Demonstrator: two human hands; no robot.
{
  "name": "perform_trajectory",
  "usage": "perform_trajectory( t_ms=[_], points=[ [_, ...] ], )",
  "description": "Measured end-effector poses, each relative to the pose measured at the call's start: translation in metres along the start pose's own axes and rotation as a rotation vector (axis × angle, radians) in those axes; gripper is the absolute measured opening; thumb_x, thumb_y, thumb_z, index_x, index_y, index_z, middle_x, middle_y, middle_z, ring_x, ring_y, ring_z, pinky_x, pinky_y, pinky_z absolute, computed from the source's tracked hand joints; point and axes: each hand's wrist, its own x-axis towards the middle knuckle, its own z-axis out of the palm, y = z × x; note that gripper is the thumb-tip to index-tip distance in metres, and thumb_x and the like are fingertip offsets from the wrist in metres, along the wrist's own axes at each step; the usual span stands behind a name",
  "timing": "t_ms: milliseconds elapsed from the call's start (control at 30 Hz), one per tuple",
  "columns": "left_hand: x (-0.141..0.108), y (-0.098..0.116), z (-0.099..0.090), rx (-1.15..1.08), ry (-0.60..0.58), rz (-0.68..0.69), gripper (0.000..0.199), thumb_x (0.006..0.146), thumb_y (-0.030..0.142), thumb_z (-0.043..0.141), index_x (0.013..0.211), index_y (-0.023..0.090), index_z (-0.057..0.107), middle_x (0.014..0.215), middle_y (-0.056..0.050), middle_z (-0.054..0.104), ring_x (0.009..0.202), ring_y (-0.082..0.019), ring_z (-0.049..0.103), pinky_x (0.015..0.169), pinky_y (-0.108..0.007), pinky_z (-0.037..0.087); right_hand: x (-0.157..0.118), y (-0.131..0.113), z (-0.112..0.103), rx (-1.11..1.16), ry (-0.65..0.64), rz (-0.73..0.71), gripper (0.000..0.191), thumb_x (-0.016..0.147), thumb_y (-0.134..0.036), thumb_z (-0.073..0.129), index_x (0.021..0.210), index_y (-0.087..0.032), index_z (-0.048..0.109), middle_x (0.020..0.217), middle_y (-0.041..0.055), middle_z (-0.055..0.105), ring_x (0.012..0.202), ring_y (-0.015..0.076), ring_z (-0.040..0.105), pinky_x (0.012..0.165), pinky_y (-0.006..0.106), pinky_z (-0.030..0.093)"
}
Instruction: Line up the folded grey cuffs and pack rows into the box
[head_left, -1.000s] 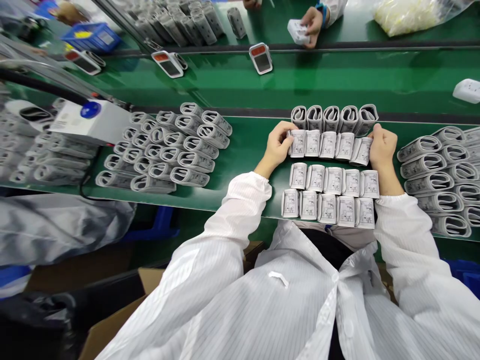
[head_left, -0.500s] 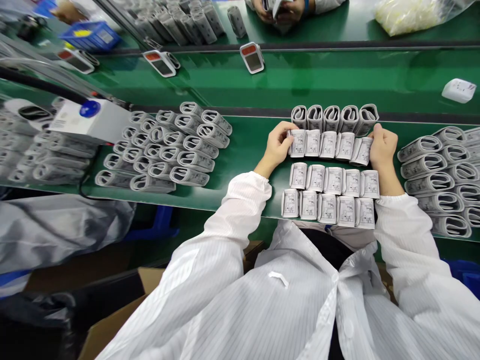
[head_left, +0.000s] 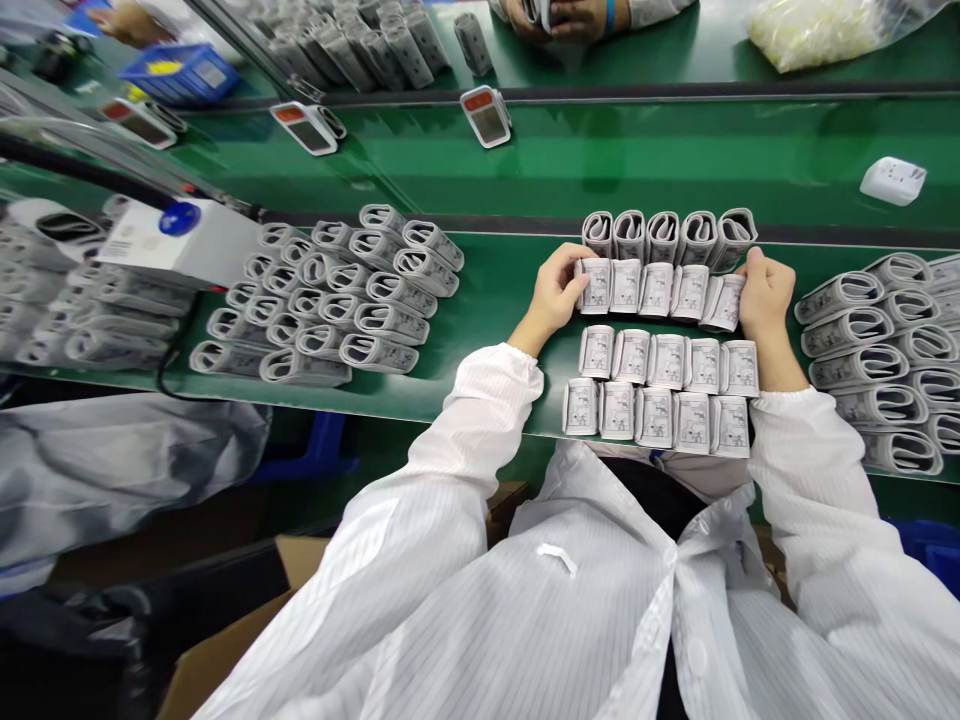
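Note:
A row of several folded grey cuffs (head_left: 656,290) with printed faces is pressed between my two hands. My left hand (head_left: 557,290) pinches the row's left end, thumb and fingers on the end cuff. At the right end, my right hand (head_left: 766,292) has its fingers against the last, slightly tilted cuff. Directly behind stands another row of rolled cuffs (head_left: 663,238), their coiled ends showing. Nearer my body, two more rows of printed cuffs (head_left: 654,417) lie side by side at the table edge.
Rolled cuffs (head_left: 390,320) are piled left, more (head_left: 862,330) right. A white box (head_left: 176,240) stands at far left. Beyond, a green belt (head_left: 675,150) carries white devices (head_left: 487,116) and a white piece (head_left: 894,181). Across it are another person's hands (head_left: 574,18) and a blue bin (head_left: 180,73).
The white devices and the white piece on the belt have shifted left. The hands across the belt have moved slightly. My hands and the cuffs between them stay in place.

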Motion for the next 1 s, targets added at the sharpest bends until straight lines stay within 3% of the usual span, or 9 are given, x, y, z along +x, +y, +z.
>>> perform_trajectory(
  t_ms=[233,533,767,1000],
  points=[
    [0.001,0.006,-0.004,0.020,-0.029,-0.038,0.062,0.110,0.081,0.053,0.119,0.024,0.076,0.118,-0.011,0.080,0.110,-0.029,0.077,0.098,-0.045,0.061,0.000,0.002,0.000,0.003,0.000,-0.011,0.088,0.104,-0.101,0.042,0.057,-0.027,0.053,0.060,0.0026,0.052,0.061,0.0192,0.052,0.068,0.042,0.045],
    [0.000,0.000,-0.002,0.004,-0.026,0.020,0.053,0.110,0.075,0.062,0.124,0.026,0.077,0.117,-0.008,0.079,0.107,-0.026,0.077,0.095,-0.041,0.062,0.000,0.004,0.001,0.015,0.009,-0.023,0.090,0.103,-0.102,0.043,0.056,-0.027,0.054,0.058,0.0021,0.053,0.058,0.0183,0.048,0.065,0.041,0.042],
    [-0.002,0.001,0.003,0.117,-0.010,-0.023,0.054,0.102,0.078,0.075,0.124,0.028,0.072,0.118,-0.007,0.078,0.108,-0.025,0.078,0.094,-0.040,0.065,0.000,0.009,0.002,0.031,0.010,-0.039,0.089,0.107,-0.098,0.043,0.057,-0.026,0.055,0.060,0.0016,0.052,0.059,0.0177,0.050,0.066,0.040,0.043],
    [-0.002,0.006,0.001,0.173,0.004,0.015,0.050,0.108,0.075,0.068,0.124,0.028,0.071,0.118,-0.007,0.079,0.108,-0.026,0.078,0.095,-0.043,0.066,-0.004,0.002,0.002,0.086,0.019,-0.076,0.089,0.106,-0.099,0.046,0.057,-0.025,0.053,0.059,0.0007,0.052,0.058,0.0165,0.050,0.066,0.039,0.043]
  ],
)
